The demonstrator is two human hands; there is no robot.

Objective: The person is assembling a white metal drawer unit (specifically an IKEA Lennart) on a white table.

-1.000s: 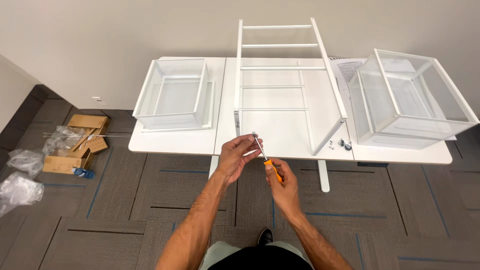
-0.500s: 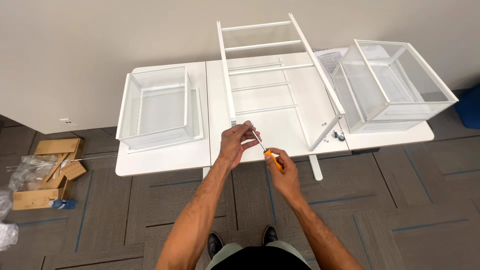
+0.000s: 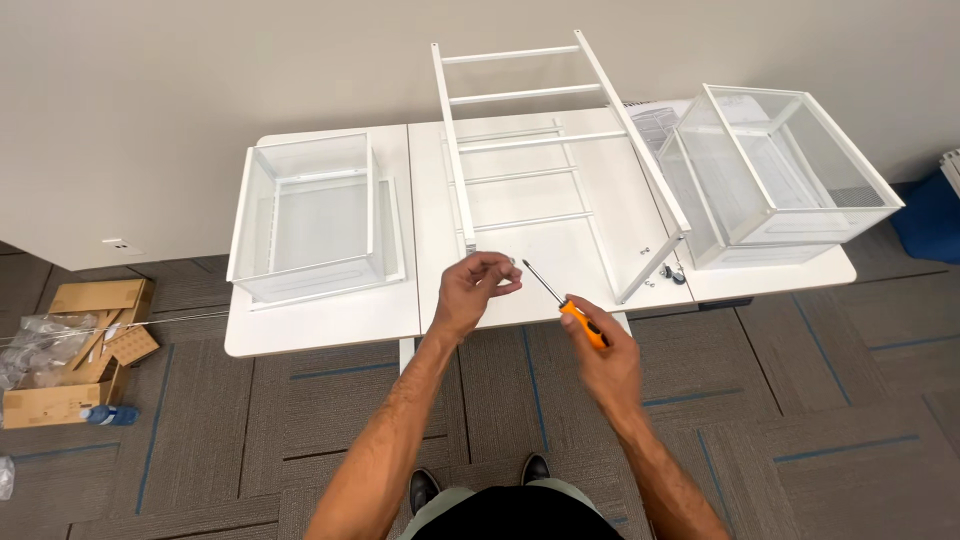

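Looking down from the head camera, the right hand [image 3: 608,352] closes around the orange handle of a screwdriver [image 3: 562,303] just below the middle of the frame; the left hand [image 3: 476,290] sits to its left, fingers pinched together on something small and pale, probably a screw [image 3: 511,263], though it is too tiny to be sure; both hands hover over the near edge of the white bench [image 3: 330,325], apart from each other. The screwdriver's long axis runs diagonally, handle at lower right in the fist, dark shaft rising to the upper left, tip pointing toward the left hand's fingertips without touching them; it looks stiff and light, best held by the fat handle as it is now, the thin shaft being slick metal. The small piece seems hard, light and easy to drop, so a fingertip pinch suits it. Beyond the hands a white ladder-like frame [image 3: 520,140] lies along the bench, reaching toward the wall; a white mesh basket [image 3: 305,215] sits at centre left, two more mesh baskets [image 3: 770,175] at upper right; loose small fittings [image 3: 665,270] lie by the frame's near right foot; cardboard and plastic wrapping [image 3: 70,345] rest on the floor at lower left.
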